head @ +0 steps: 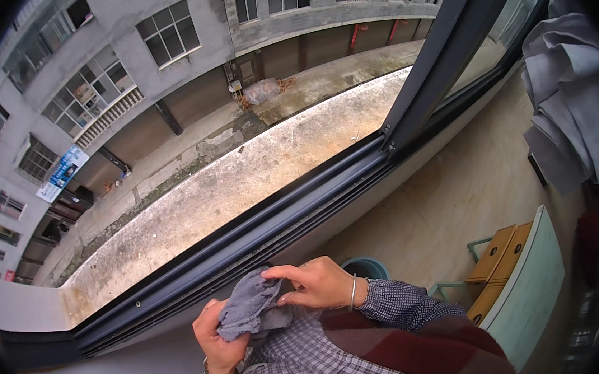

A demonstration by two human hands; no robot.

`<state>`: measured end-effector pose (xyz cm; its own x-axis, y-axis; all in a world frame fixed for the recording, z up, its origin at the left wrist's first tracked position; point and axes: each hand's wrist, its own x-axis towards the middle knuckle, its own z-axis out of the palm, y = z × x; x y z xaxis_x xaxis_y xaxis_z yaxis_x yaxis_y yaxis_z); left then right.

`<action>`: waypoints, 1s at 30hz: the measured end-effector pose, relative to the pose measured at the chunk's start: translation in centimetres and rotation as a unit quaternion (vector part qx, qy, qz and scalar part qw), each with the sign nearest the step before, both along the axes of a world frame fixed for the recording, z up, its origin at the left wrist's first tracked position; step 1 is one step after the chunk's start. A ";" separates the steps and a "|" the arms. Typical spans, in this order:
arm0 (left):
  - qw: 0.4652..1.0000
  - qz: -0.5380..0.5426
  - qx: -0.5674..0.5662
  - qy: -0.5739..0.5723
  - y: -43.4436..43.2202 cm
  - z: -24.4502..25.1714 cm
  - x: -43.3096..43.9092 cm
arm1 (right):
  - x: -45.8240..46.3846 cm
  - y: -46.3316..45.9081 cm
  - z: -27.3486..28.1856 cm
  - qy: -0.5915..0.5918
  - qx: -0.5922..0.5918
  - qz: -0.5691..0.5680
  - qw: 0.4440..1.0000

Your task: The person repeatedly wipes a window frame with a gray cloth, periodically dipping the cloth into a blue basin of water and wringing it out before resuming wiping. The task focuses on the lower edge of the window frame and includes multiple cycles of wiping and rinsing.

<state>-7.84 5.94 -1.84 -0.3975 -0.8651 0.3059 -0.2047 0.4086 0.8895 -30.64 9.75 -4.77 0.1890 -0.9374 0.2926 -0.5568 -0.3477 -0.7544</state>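
A crumpled grey cloth (248, 304) is held between my two hands, in front of my chest and just inside the window. My left hand (219, 332) grips its lower left side, with the thumb on top. At the cloth's upper right edge, my right hand (314, 283) pinches it between thumb and fingers. Beyond the hands runs the dark metal track of a sliding window (261, 236), with dirt visible along its grooves. The upright frame of the sash (428, 61) stands to the right, and the left part of the window is open to the outside.
Outside lies a stained concrete ledge (214, 195), with a street and buildings below and beyond. A blue-green bucket (367, 268) stands on the floor behind my right wrist. To the right are a pale green table with wooden drawers (530, 283) and a grey curtain (566, 96).
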 end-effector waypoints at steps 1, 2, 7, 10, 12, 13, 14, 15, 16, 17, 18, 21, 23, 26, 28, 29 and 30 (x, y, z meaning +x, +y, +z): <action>1.000 -0.008 0.007 0.002 0.1 0.1 -0.2 | 0.0 0.4 -0.5 -0.011 -0.020 -0.015 1.000; 0.999 -0.032 0.022 0.003 0.3 0.2 -0.3 | -0.1 0.7 -1.0 -0.019 -0.031 -0.030 0.999; 0.981 -0.163 0.102 0.011 -0.1 -0.1 -1.6 | -1.8 2.3 -1.5 -0.025 -0.057 -0.097 0.993; 0.946 -0.151 0.265 0.111 0.3 -1.3 -2.3 | -3.5 3.4 -0.7 -0.081 -0.027 -0.170 0.982; 0.919 -0.155 0.340 0.125 0.0 -2.1 -2.4 | -4.4 4.2 -0.1 -0.137 -0.055 -0.257 0.955; 0.900 -0.167 0.381 0.134 -0.3 -2.6 -2.7 | -4.9 4.8 0.2 -0.144 -0.056 -0.298 0.942; 0.903 -0.188 0.373 0.101 -0.6 -3.2 -3.2 | -5.0 5.3 0.2 -0.160 -0.062 -0.338 0.926; 0.903 -0.216 0.363 0.083 -0.8 -3.7 -3.8 | -5.1 6.0 0.3 -0.122 -0.087 -0.373 0.916; 0.910 -0.239 0.335 0.046 -0.8 -4.0 -4.3 | -4.9 6.6 0.2 -0.124 -0.104 -0.398 0.903; 0.908 -0.260 0.326 0.030 -1.0 -4.4 -4.9 | -4.6 7.3 0.1 -0.121 -0.110 -0.431 0.888; 0.899 -0.266 0.345 0.050 -1.1 -4.9 -5.7 | -4.5 8.0 0.0 -0.128 -0.082 -0.431 0.889; 0.859 -0.303 0.408 0.060 -1.8 -6.3 -7.4 | -3.6 10.0 -0.7 -0.126 0.007 -0.426 0.896; 0.836 -0.331 0.437 0.028 -2.3 -7.6 -8.3 | -2.6 11.3 -1.7 -0.093 0.080 -0.406 0.906; 0.816 -0.395 0.422 -0.017 -1.4 -9.9 -9.2 | 0.6 12.8 -4.8 -0.150 0.197 -0.364 0.898; 0.811 -0.402 0.423 -0.031 -0.1 -11.6 -9.6 | 3.0 13.5 -7.4 -0.181 0.238 -0.385 0.873; 0.812 -0.408 0.416 -0.035 0.4 -12.3 -9.9 | 3.8 14.1 -8.6 -0.199 0.259 -0.409 0.852; 0.815 -0.412 0.404 -0.057 0.8 -13.0 -10.2 | 4.4 14.6 -9.7 -0.175 0.276 -0.444 0.834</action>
